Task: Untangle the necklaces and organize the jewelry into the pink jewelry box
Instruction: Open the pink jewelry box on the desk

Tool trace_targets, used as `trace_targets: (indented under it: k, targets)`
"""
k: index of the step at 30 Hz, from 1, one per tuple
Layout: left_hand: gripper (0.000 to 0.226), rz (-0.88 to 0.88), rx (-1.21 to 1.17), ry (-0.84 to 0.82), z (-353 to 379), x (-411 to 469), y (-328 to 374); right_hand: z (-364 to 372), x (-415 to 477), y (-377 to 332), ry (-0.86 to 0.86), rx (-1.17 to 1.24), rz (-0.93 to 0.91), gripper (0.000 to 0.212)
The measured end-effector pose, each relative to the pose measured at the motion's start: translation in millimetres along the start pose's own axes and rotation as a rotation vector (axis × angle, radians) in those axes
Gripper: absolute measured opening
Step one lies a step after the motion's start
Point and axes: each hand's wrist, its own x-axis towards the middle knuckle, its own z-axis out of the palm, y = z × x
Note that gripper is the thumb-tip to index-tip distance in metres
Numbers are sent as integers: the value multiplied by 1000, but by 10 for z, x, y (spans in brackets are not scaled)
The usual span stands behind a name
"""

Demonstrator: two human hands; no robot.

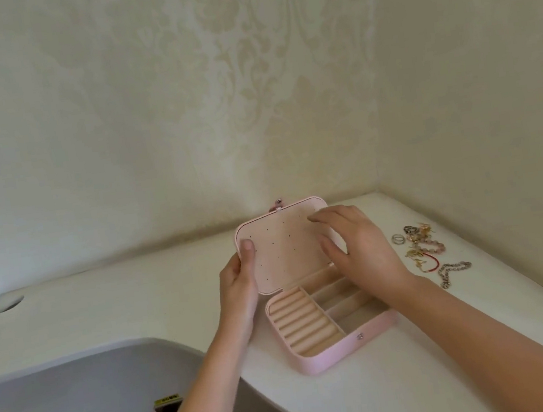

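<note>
Pink jewelry box lies open — left hand grips its lid edge, right hand spread loose before it; tangled jewelry alongside.

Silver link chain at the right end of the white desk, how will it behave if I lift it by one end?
The silver link chain lies in a loose, bent loop, so it will probably hang limp. Its links look small, so it is likely light. Pushed, it would likely bunch rather than slide whole.
</note>
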Motion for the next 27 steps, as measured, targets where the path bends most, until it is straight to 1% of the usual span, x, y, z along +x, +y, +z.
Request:
trace_targets:
  k: [2, 4, 6, 7, 8, 10, 13, 15, 17, 19, 22, 25, 27]
  targets:
    - [52, 32, 6, -18, 9, 8, -18, 61, 84, 24, -21, -13, -29, 28]
    - [65, 71, 17, -32, 4, 2, -42, 105, 191, 0, -30, 3, -31, 29]
    - [80, 115, 38, -44, -9, 3, -62, 152, 324, -66, -2, 25, -24, 27]
    - [83, 136, 51, -46, -16, 5, -65, 176, 388, -108, 17, 34, -25, 25]
    - [83, 156, 61, -45, -17, 5, -65, 202, 440, -140, 33, 41, -32, 23]
    - [75, 197, 72, -34, -13, -3, -66, 239, 500, -162, 48, 51, -55, 20]
    - [50, 250, 101, -15, -3, -23, -57, 199, 502, -159, 51, 71, -58, 14]
    - [41, 264, 99, -17, 7, -33, -24, 138, 499, -173, 55, 97, -56, 12]
    - [41, 271, 75, -22, 5, -32, -31, 105, 508, -194, 61, 80, -73, 9]
    - [50, 257, 40, -30, -10, -37, -67, 97, 507, -215, 75, 27, -108, 9]
    - [57, 176, 25, -67, -25, -25, -98, 94, 490, -216, 81, -45, -181, 20]
    - [53, 136, 44, -93, -16, -31, -77, 59, 492, -202, 20, -65, -186, 25]
    - [48, 108, 30, -93, -15, -27, -69, -11, 496, -211, -31, -53, -170, 17]
